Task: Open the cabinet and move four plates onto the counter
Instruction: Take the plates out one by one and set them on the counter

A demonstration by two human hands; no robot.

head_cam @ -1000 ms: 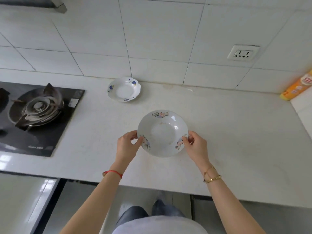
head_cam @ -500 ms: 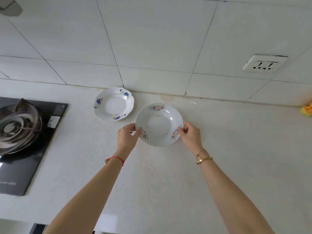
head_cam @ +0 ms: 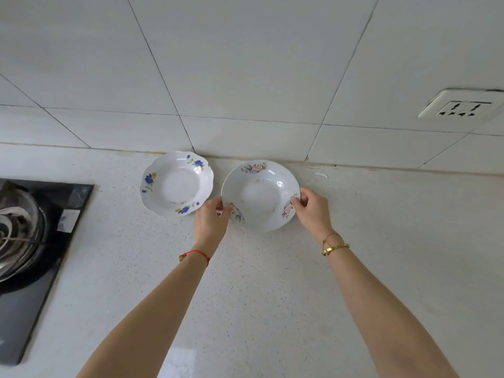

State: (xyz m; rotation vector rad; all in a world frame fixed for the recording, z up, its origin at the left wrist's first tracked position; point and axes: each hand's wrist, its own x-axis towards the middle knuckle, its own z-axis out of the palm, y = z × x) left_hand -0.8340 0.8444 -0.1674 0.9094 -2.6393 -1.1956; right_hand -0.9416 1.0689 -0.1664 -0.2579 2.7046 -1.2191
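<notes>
A round white plate with pink flowers (head_cam: 260,196) is low over or on the speckled counter (head_cam: 272,296), close to the tiled wall; I cannot tell whether it touches down. My left hand (head_cam: 211,221) pinches its near-left rim and my right hand (head_cam: 311,208) pinches its right rim. Just to its left a scalloped white plate with blue flowers (head_cam: 177,182) rests on the counter, a small gap between the two. The cabinet is out of view.
A black gas hob with a metal burner (head_cam: 24,241) takes up the counter's left side. A wall socket (head_cam: 461,107) sits on the tiles at upper right. The tiled wall (head_cam: 245,77) rises directly behind both plates.
Both hands have carried the pink-flowered plate away from me toward the wall, to a spot beside the blue-flowered plate. The view has shifted closer to the wall.
</notes>
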